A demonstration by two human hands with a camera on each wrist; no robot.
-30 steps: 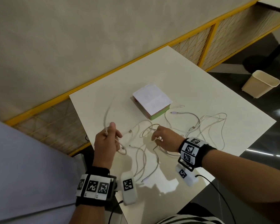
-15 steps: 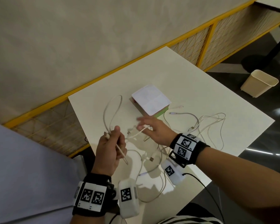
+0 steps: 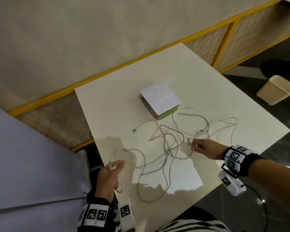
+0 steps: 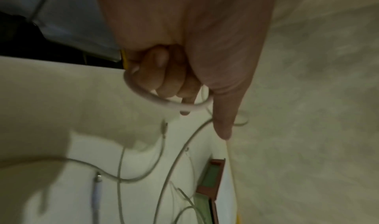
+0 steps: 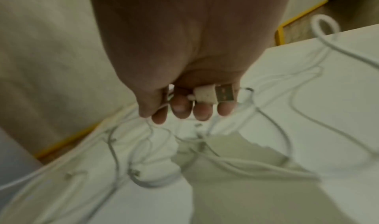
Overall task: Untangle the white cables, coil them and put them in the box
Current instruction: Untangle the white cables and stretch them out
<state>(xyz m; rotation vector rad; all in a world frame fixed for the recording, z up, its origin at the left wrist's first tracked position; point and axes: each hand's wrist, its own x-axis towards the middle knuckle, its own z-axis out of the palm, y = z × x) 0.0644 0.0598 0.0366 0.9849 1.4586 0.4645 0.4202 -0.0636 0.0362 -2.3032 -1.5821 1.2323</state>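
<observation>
Several white cables [image 3: 169, 144] lie tangled on the white table [image 3: 107, 114], in front of the box [image 3: 160, 100], which has a white top and green side. My left hand [image 3: 115, 165] is over the table's near-left edge. In the left wrist view its curled fingers hold a loop of white cable [image 4: 164, 102], and the strand runs off into the tangle. My right hand [image 3: 193, 146] is at the right side of the tangle. There it holds a USB plug [image 5: 213, 94] across its fingers and pinches a thin strand by the thumb.
A beige bin [image 3: 276, 92] stands on the dark floor to the right. A yellow-framed mesh rail [image 3: 107, 74] runs behind the table below a pale wall. A large pale grey panel [image 3: 32, 164] fills the left. More cable loops [image 3: 224, 126] trail towards the table's right edge.
My right hand has drawn back from near the box to the tangle's right side. My left hand has dropped towards the near-left edge, and its raised loop has come down and spread over the table.
</observation>
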